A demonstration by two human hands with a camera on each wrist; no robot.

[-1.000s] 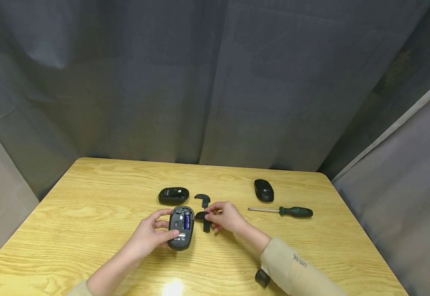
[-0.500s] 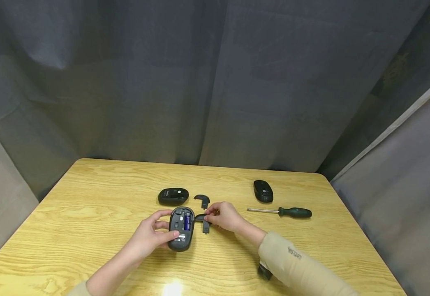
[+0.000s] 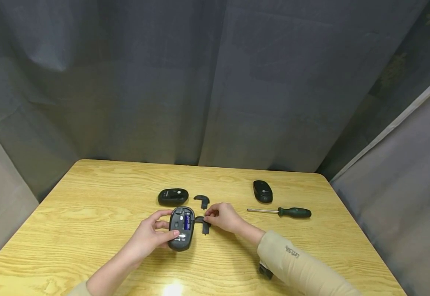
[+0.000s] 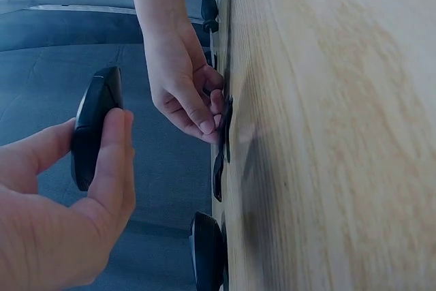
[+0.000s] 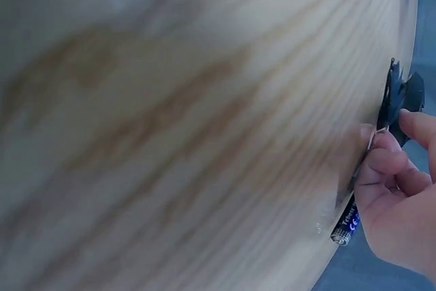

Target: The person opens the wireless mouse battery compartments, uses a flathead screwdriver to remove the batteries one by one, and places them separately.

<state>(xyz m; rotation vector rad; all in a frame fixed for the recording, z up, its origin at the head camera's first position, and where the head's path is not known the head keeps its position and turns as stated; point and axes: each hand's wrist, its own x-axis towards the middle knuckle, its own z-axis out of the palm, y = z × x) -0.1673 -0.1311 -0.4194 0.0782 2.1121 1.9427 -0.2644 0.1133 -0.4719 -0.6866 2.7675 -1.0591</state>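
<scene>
My left hand [image 3: 152,232] holds a black computer mouse [image 3: 181,242] with its underside facing me, thumb across its lower part. A blue battery [image 3: 187,221] sits in the mouse's uncovered compartment. Close over the table, my right hand [image 3: 225,217] pinches the end of a black battery cover [image 3: 205,228], which has a curved top and a flat tongue. Just beyond lies a similar battery cover [image 3: 202,200]. The right wrist view shows a dark battery [image 5: 346,226] with blue markings beside the right hand, which partly hides it.
A second mouse [image 3: 173,197] lies underside up behind the left hand. Another mouse [image 3: 263,191] stands at the back right, with a green-handled screwdriver [image 3: 294,212] in front of it. A small black object [image 3: 265,271] is partly hidden by the right sleeve. Curtains rise behind the wooden table [image 3: 107,197].
My right hand has lowered slightly with the battery cover, which now lies flatter near the table. My left hand and its mouse have stayed in place.
</scene>
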